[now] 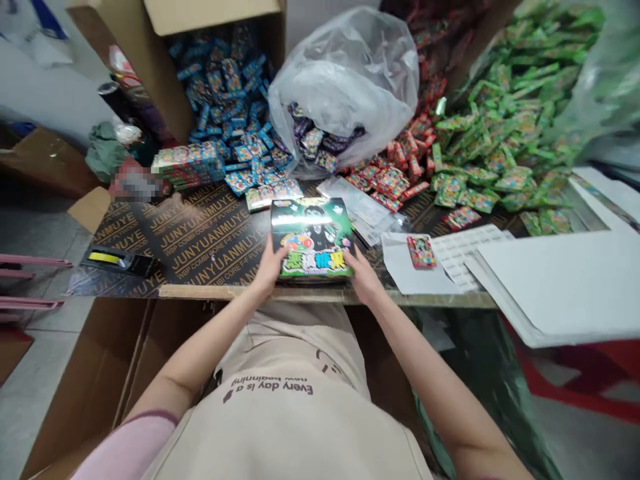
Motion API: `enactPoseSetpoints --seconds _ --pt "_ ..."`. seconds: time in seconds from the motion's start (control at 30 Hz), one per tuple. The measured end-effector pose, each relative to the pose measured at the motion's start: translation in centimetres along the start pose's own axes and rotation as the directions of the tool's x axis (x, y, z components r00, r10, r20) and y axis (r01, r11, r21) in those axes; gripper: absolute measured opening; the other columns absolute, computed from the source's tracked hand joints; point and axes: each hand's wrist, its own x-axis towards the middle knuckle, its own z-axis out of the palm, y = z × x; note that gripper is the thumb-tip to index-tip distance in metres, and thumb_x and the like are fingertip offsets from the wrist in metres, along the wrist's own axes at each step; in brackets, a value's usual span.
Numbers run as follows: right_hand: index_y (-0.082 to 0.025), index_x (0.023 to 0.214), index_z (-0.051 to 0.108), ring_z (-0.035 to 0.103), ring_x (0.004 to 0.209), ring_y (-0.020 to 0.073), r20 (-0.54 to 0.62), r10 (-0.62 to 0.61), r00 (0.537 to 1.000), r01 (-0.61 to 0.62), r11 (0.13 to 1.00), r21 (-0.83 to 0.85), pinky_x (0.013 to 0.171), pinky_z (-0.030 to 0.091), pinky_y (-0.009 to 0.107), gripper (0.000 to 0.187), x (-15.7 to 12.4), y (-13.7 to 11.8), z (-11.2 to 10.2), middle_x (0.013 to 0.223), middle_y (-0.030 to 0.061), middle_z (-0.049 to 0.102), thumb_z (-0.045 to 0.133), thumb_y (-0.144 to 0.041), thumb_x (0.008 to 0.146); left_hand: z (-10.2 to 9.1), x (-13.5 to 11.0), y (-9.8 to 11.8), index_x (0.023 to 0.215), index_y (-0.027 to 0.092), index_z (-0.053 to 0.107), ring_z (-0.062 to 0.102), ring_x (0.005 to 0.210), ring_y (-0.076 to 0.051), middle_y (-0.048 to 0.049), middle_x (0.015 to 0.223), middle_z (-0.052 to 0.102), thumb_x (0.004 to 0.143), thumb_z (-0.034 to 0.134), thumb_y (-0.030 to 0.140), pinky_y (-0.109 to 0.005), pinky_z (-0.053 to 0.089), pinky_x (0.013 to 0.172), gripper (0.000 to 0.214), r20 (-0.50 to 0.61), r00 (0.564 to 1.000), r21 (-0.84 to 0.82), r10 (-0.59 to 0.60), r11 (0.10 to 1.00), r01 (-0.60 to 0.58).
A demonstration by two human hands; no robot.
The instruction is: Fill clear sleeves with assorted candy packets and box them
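Note:
A flat printed box (311, 237) with green and black artwork lies at the near edge of the dark plywood board (200, 240). My left hand (269, 267) grips its near left corner and my right hand (361, 273) grips its near right corner, fingers curled round the edges. A single red packet (421, 251) rests on white paper just to the right of my right hand.
Behind the box are heaps of small packets: blue (230, 93) spilling from a cardboard carton, purple in a clear plastic bag (345, 73), red (395, 167) and green (505, 113). A stack of boxes (187, 165) and a tape dispenser (120, 261) sit at left. White sheets (560, 280) lie at right.

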Motion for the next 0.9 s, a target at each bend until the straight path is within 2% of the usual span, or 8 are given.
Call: enactPoseSetpoints --seconds 0.2,0.27,0.33,0.43,0.57,0.63,0.77,0.9 --pt "-0.037 0.153 0.011 0.032 0.142 0.0284 -0.018 0.063 0.998 -0.065 0.953 -0.297 0.116 0.029 0.051 0.099 0.1 -1.4 -1.7 0.159 0.0005 0.023 0.060 -0.067 0.074 1.8 -0.9 -1.8 0.153 0.020 0.015 0.036 0.140 -0.026 -0.0096 0.156 0.031 0.071 0.073 0.034 -0.038 0.028 0.117 0.102 -0.109 0.994 -0.179 -0.030 0.984 0.010" --pt "-0.034 0.154 0.011 0.025 0.144 0.0324 -0.032 -0.173 0.984 0.124 0.815 -0.567 0.117 0.023 0.054 0.103 0.2 -3.4 -1.5 0.160 0.0049 0.019 0.063 -0.067 0.071 0.3 -1.0 -1.1 0.150 0.018 0.026 0.038 0.139 -0.028 -0.0128 0.154 0.034 0.066 0.077 0.029 -0.040 0.031 0.115 0.099 -0.089 0.996 -0.146 0.004 0.989 -0.017" --pt "-0.035 0.152 0.023 0.022 0.145 0.0328 0.034 -0.536 0.844 0.378 0.549 -0.745 0.119 0.018 0.053 0.091 0.5 -6.0 0.6 0.159 0.0077 0.022 0.062 -0.064 0.075 -2.6 -1.4 0.0 0.140 0.018 0.045 0.042 0.137 -0.030 -0.0145 0.149 0.043 0.068 0.076 0.028 -0.044 0.034 0.113 0.079 -0.109 0.988 -0.012 0.106 0.994 -0.108" --pt "-0.040 0.141 0.045 0.037 0.139 0.0322 0.235 -0.742 0.628 0.649 0.333 -0.684 0.114 0.028 0.056 0.060 1.0 -8.8 7.9 0.149 0.0102 0.042 0.057 -0.055 0.084 -9.5 -3.5 1.3 0.123 0.022 0.061 0.042 0.137 -0.028 -0.0126 0.144 0.048 0.079 0.066 0.026 -0.047 0.030 0.115 0.045 -0.337 0.843 0.364 0.419 0.884 -0.294" --pt "-0.028 0.124 0.062 0.047 0.132 0.0312 0.706 -0.500 0.502 0.857 0.395 -0.330 0.108 0.038 0.057 0.043 1.2 -6.9 22.9 0.137 0.0127 0.054 0.052 -0.052 0.089 -20.4 -5.9 1.1 0.127 0.022 0.054 0.031 0.142 -0.029 -0.0141 0.151 0.034 0.077 0.068 0.021 -0.049 0.023 0.117 0.052 -0.672 0.372 0.645 0.641 0.753 -0.131" --pt "-0.024 0.120 0.064 0.046 0.133 0.0293 0.830 -0.367 0.420 0.859 0.454 -0.235 0.109 0.038 0.052 0.040 1.6 -4.8 30.8 0.141 0.0139 0.050 0.055 -0.048 0.089 -25.2 -5.5 0.5 0.128 0.020 0.049 0.037 0.138 -0.030 -0.0175 0.146 0.038 0.071 0.073 0.019 -0.050 0.028 0.114 0.062 -0.772 0.224 0.595 0.594 0.800 -0.071" --pt "-0.020 0.113 0.068 0.047 0.131 0.0254 0.874 -0.149 0.463 0.779 0.538 -0.321 0.109 0.036 0.042 0.029 2.6 -1.3 43.4 0.127 0.0116 0.062 0.060 -0.030 0.087 -30.6 -3.1 -0.8 0.111 0.018 0.056 0.057 0.112 -0.025 -0.0127 0.120 0.054 0.069 0.076 0.023 -0.040 0.048 0.095 0.047 -0.831 0.222 0.503 0.510 0.860 -0.090" --pt "-0.019 0.090 0.073 0.062 0.106 0.0219 0.847 -0.016 0.531 0.714 0.547 -0.437 0.096 0.044 0.034 0.016 3.3 0.7 49.1 0.099 0.0062 0.073 0.063 -0.031 0.083 -31.4 -1.8 -1.7 0.097 0.019 0.063 0.058 0.106 -0.023 -0.0108 0.115 0.056 0.078 0.069 0.032 -0.035 0.050 0.086 0.023 -0.825 0.162 0.537 0.541 0.841 -0.072"
